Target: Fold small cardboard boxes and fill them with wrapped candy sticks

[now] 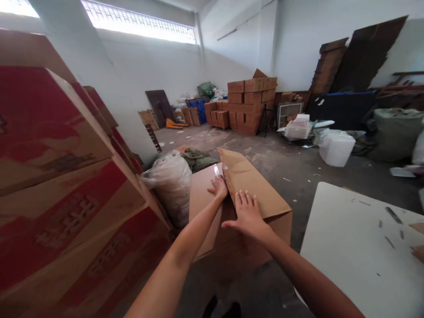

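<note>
In the head view a cardboard box (278, 229) stands on the floor in front of me, its long top flaps partly folded. My left hand (218, 187) lies with fingers spread on the left flap (202, 185), beside the gap between the flaps. A shiny strip, perhaps clear tape (217, 170), shows just past its fingertips. On the right flap (256, 181), which sits raised along its inner edge, my right hand (247, 215) rests flat with the thumb stretched out to the left. Neither hand grips anything. The box's inside is mostly hidden.
Tall stacked red-and-brown cartons (82, 212) rise close on my left. A filled clear plastic bag (174, 185) leans near the box. At right stands a white table (341, 251) with a dark knife-like tool (393, 215). Brown boxes (251, 106) are piled at the back.
</note>
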Available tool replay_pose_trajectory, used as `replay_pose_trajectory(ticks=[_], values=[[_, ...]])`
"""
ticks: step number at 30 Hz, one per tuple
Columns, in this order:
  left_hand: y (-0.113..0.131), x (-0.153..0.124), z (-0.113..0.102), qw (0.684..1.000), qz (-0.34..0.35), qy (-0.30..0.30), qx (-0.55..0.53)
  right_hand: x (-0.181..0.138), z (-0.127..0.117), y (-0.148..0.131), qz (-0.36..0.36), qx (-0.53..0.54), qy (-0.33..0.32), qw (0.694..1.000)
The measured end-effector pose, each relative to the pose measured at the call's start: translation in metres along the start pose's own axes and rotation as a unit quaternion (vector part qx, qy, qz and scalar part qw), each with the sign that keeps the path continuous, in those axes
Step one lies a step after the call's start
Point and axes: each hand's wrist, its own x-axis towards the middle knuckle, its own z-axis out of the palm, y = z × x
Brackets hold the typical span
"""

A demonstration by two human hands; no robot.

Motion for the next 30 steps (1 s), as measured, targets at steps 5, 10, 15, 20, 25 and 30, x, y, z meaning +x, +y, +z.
replay_pose_trajectory(ticks=[5, 10, 15, 20, 25, 30], values=[[-0.021, 0.038, 0.016, 0.992, -0.119, -0.021, -0.02, 0.032, 0.008, -0.007, 0.042, -0.089, -0.012, 0.995], [-0.028, 0.066, 0.038, 0.996, -0.085, -0.026, 0.007, 0.086, -0.002, 0.042, 0.038, -0.095, -0.009, 0.995], [-0.023, 0.11, 0.057, 0.996, -0.076, -0.027, 0.048, 0.158, -0.001, 0.106, 0.022, -0.062, 0.024, 0.998], [0.017, 0.191, 0.074, 0.993, -0.094, -0.034, 0.069, 0.253, 0.004, 0.181, 0.015, 0.008, 0.088, 0.996], [0.107, 0.279, 0.096, 0.994, -0.047, -0.074, 0.06, 0.343, -0.024, 0.324, 0.067, 0.085, 0.182, 0.977], [0.173, 0.317, 0.147, 0.99, 0.072, -0.123, 0.006, 0.372, -0.08, 0.489, 0.254, 0.096, 0.302, 0.914]])
